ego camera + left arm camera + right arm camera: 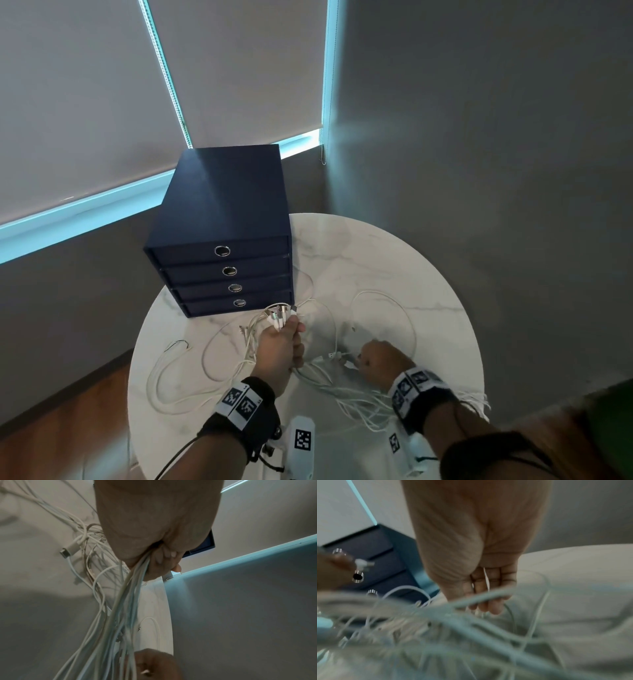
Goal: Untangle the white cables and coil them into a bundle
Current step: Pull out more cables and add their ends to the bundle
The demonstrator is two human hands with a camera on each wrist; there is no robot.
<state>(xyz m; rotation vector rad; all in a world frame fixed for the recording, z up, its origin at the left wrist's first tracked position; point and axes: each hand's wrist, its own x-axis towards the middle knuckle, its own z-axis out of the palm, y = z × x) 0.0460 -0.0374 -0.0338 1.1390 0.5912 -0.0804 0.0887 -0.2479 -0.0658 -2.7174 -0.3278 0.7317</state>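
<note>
While the left hand (279,346) sits at the centre of the head view, its fingers (164,557) are curled tightly around a bunch of thin white cables (123,601), with several white plug ends (279,313) fanning out above the fist. Below the fist, the gripped strands run toward the lower edge of the frame and spread over the round white marble-pattern table (428,274). Loose loops of the same cables lie on the tabletop at lower left and at centre right. To the right of the left hand, the right hand (383,359) rests low on the table among the strands; the right wrist view shows its fingers (488,588) nearly straight and pointing down, with one cable crossing them, but the blur prevents confirming whether a strand is pinched. Both wrists carry black bands with printed square markers (239,402). At the upper left of the table stands a dark blue box of four drawers (222,212) with round metal pulls. Behind it hang grey roller blinds (85,102).
</note>
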